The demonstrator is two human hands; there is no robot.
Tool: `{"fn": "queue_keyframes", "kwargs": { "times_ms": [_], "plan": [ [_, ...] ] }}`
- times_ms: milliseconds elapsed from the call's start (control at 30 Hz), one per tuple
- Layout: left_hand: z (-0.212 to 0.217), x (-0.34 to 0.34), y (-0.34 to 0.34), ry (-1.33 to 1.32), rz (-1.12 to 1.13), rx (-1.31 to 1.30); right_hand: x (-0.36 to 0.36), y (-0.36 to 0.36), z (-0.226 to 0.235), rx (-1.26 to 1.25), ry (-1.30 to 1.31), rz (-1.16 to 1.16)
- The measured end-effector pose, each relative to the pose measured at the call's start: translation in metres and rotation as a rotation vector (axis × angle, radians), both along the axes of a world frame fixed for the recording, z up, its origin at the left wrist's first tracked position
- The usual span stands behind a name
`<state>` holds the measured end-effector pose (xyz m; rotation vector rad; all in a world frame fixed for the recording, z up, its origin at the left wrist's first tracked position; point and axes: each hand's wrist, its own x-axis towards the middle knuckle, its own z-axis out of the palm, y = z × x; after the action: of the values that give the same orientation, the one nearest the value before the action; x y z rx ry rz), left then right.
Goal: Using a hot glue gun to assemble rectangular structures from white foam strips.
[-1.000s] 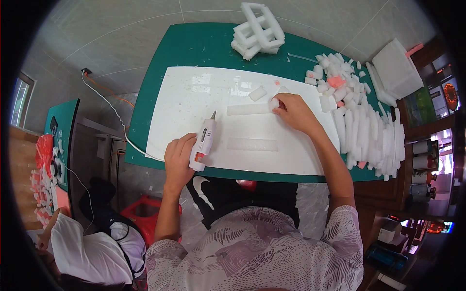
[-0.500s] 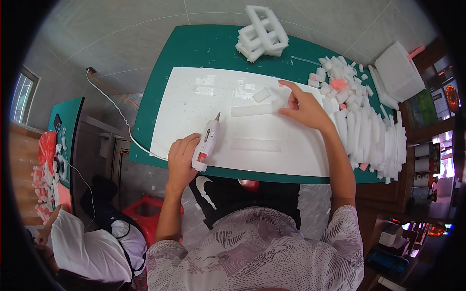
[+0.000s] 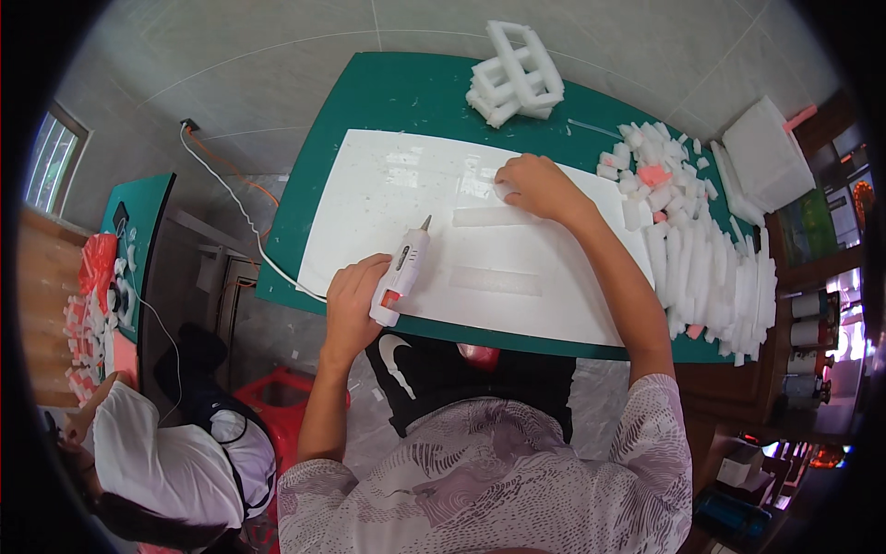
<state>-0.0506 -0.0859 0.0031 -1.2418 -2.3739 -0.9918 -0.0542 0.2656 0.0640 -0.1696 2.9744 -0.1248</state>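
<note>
- Holding the white plastic glue gun with a red-orange trigger (image 3: 401,272) in my left hand (image 3: 355,294), fingers closed about its grip. Nozzle points forward, clear of skin, presumably because the tip runs hot.
- White power cable (image 3: 235,208) trails off left of those fingers, which probably keeps it out of the space between my hands.
- Right hand (image 3: 540,187): fingers bent over a small white foam block (image 3: 504,191), mostly hidden; cannot tell whether the pinch has closed.
- Long white foam strip (image 3: 494,217) lies flat just nearer me than the right fingertips; a second flat, translucent-white foam strip (image 3: 496,281) lies nearer still, apart and roughly parallel. Spacing likely leaves finger room around each.
- Glossy white sheet (image 3: 581,300) beneath both hands, presumably shielding the green tabletop (image 3: 406,92).
- Right of my right fingers: heap of white and pink foam chunks (image 3: 660,171), then long white foam sticks (image 3: 706,286) side by side, perhaps stocked there because that hand carries no tool.
- White foam lattice (image 3: 517,74) stands beyond the right fingertips, likely parked out of the way.
</note>
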Motion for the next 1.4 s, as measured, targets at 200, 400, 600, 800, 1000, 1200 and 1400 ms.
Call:
{"fn": "queue_keyframes", "kwargs": {
  "times_ms": [200,400,600,800,1000,1200,1400],
  "plan": [
    [0.012,0.001,-0.002,0.007,-0.020,0.064,0.024,-0.010,0.015,-0.485,0.288,0.098],
    [0.030,0.003,0.015,0.097,-0.082,0.112,0.058,-0.036,0.038,-0.814,0.207,0.102],
    [0.031,0.004,0.026,0.125,-0.110,0.116,0.068,-0.044,0.034,-1.116,0.082,-0.005],
    [0.029,0.006,0.027,0.127,-0.107,0.107,0.071,-0.044,0.028,-1.312,-0.009,-0.065],
    [0.032,0.008,0.028,0.126,-0.130,0.084,0.073,-0.046,0.027,-1.330,0.000,-0.094],
    [0.031,0.008,0.030,0.132,-0.138,0.077,0.074,-0.047,0.030,-1.294,0.035,-0.084],
    [0.032,0.010,0.034,0.156,-0.133,0.087,0.073,-0.046,0.023,-1.329,0.047,-0.086]
  ]
}}
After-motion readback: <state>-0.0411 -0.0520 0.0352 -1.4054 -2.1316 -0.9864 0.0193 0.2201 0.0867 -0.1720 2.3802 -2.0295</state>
